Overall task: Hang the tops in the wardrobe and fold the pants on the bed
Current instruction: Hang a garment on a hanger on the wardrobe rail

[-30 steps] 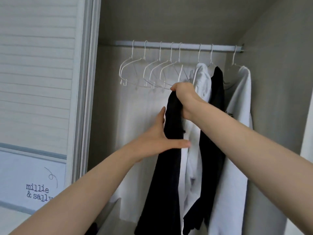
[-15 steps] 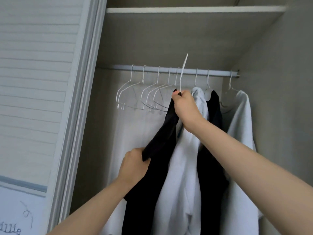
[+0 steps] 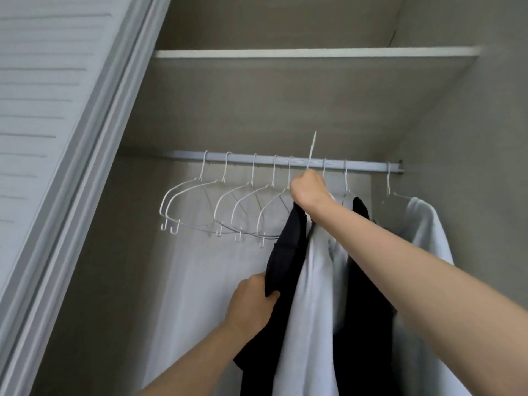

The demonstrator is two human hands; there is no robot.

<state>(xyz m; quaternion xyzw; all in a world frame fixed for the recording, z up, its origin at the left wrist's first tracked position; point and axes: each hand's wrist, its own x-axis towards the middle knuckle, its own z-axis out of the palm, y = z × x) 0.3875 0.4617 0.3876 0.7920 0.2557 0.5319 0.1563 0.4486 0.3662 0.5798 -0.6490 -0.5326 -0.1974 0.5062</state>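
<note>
My right hand (image 3: 310, 191) grips the neck of a white hanger (image 3: 312, 150) that carries a black top (image 3: 285, 252). The hanger's hook sticks up in front of the wardrobe rail (image 3: 363, 164). Lower down, my left hand (image 3: 251, 301) holds the left side of the same black top. To its right hang a white top (image 3: 314, 295), another black top (image 3: 361, 295) and a second white top (image 3: 425, 224) on the rail.
Several empty white hangers (image 3: 217, 207) hang on the left part of the rail. A shelf (image 3: 314, 52) runs above the rail. The slatted sliding door (image 3: 43, 110) stands at the left, the wardrobe side wall (image 3: 471, 167) at the right.
My right hand has lifted the hanger with the black top up to the rail. My left hand went from flat against the cloth to gripping its side.
</note>
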